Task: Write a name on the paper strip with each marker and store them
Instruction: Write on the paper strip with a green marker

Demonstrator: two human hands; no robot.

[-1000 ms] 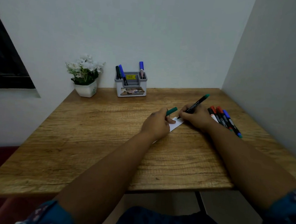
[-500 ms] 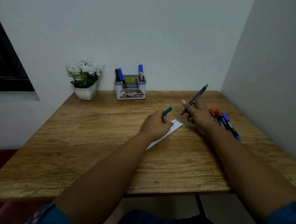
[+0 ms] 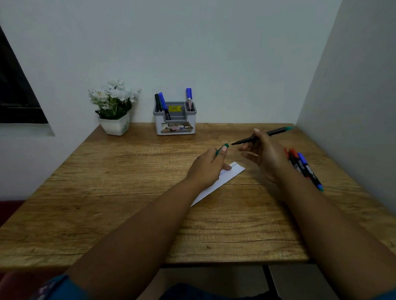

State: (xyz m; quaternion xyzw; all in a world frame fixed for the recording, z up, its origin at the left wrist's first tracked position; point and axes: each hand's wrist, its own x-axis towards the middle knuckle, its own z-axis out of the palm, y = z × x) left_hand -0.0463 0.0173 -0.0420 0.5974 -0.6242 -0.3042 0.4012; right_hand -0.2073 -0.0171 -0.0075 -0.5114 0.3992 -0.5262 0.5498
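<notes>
A white paper strip (image 3: 223, 181) lies on the wooden table (image 3: 120, 191), with small writing near its far end. My left hand (image 3: 206, 167) rests on the strip and pinches a green marker cap (image 3: 222, 149). Raised above the table, my right hand (image 3: 265, 154) grips an uncapped green marker (image 3: 270, 133), its tip pointing left at the cap, a small gap between them. Several more markers (image 3: 303, 168), red, black and blue, lie on the table to the right. A grey pen holder (image 3: 175, 121) at the back holds a black and two blue markers.
A white pot of white flowers (image 3: 115, 108) stands left of the holder by the back wall. A wall closes off the table's right side. The table's front edge (image 3: 185, 262) is near my body.
My right hand lifted the marker off the strip and turned its tip toward the cap. The left hand raised the cap slightly, and more of the strip shows.
</notes>
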